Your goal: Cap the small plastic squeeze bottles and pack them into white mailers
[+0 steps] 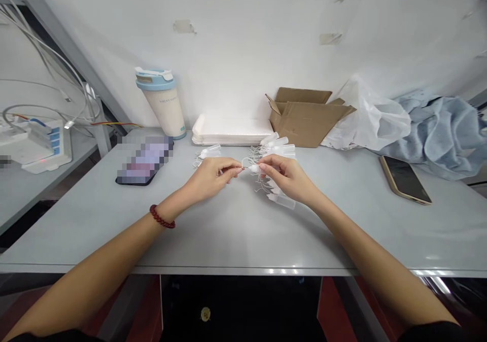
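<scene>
My right hand [287, 178] pinches a small plastic squeeze bottle [254, 169] with a white nozzle that points left. Most of that bottle's body is hidden by my fingers. Close to the nozzle, the thumb and forefinger of my left hand [211, 177] are pressed together on something thin and tiny that I cannot make out. A thin white loop [246, 161] arches between the two hands. Around my right hand lie several more clear bottles [282, 200] with thin white strands at their nozzles. Behind my left hand is a smaller group of bottles [210, 151].
At the back stand a blue-lidded tumbler [167, 106], a stack of white foam sheets [232, 130], an open cardboard box [310, 124] and a plastic bag [365, 116]. Blue cloth [441, 129] lies beyond. Phones lie left [146, 160] and right [405, 178]. Cables hang at the left.
</scene>
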{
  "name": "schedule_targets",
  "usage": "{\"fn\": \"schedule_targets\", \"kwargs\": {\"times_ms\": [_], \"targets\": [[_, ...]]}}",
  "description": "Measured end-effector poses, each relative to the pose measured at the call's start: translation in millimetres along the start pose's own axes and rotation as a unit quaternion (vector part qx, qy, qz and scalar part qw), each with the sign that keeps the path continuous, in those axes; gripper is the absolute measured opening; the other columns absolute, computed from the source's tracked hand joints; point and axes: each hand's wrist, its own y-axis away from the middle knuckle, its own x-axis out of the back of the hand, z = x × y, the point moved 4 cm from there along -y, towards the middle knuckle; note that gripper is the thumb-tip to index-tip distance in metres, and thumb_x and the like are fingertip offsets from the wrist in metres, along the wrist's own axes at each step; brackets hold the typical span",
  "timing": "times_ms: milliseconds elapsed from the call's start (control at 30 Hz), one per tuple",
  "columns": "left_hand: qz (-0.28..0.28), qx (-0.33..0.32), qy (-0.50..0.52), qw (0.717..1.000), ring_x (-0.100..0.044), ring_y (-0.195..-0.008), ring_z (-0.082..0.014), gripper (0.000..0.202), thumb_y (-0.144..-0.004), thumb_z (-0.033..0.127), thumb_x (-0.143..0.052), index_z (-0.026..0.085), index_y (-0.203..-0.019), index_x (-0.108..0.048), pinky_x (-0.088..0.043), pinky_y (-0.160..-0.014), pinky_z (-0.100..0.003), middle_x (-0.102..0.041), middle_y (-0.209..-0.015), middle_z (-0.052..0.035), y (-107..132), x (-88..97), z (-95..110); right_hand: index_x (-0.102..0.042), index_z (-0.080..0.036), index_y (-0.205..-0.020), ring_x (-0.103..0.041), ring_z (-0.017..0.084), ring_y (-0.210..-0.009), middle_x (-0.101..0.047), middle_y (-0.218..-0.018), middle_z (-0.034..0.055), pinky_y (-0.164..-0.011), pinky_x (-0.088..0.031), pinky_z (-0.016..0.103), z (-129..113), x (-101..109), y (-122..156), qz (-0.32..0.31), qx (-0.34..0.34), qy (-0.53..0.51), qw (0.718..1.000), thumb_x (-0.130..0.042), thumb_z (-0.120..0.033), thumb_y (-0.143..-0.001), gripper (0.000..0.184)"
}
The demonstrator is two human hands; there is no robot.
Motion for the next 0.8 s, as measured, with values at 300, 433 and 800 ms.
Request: {"fn": "schedule_targets", "kwargs": {"times_ms": [300,433,800], "targets": [[0.022,-0.066,-0.097,0.993,-0.053,-0.064,-0.0116,0.021,-0.088,0.021,-0.046,0.017,-0.082,-0.066,-0.038,-0.059,-0.023,-0.063,-0.072,0.0001,1.8,0.1,7.2,-0.062,-0.015,-0.086,-0.058,0.013,-0.067,-0.062,-0.074,0.0024,-0.058,-0.041,0.023,-1.1,0.6,0.0,-0.012,-0.007,-0.005,1.000,-0.047,-0.034,-0.088,0.024],[0.026,-0.068,-0.094,0.993,-0.054,-0.065,-0.0116,0.021,-0.089,0.022,-0.046,0.017,-0.083,-0.066,-0.039,-0.060,-0.023,-0.064,-0.073,0.0000,2.0,0.6,7.7,-0.062,-0.015,-0.086,-0.057,0.013,-0.068,-0.062,-0.074,0.0027,-0.059,-0.040,0.024,-2.0,1.9,-0.2,-0.017,-0.011,-0.010,1.000,-0.046,-0.034,-0.088,0.025],[0.039,-0.080,-0.095,0.992,-0.052,-0.062,-0.0116,0.019,-0.087,0.018,-0.047,0.017,-0.081,-0.066,-0.039,-0.059,-0.023,-0.064,-0.071,-0.0003,3.9,0.1,11.2,-0.063,-0.016,-0.087,-0.052,0.011,-0.059,-0.061,-0.069,0.0004,-0.054,-0.038,0.023,-0.4,-0.3,0.6,-0.015,-0.010,0.013,1.000,-0.046,-0.035,-0.089,0.025]]}}
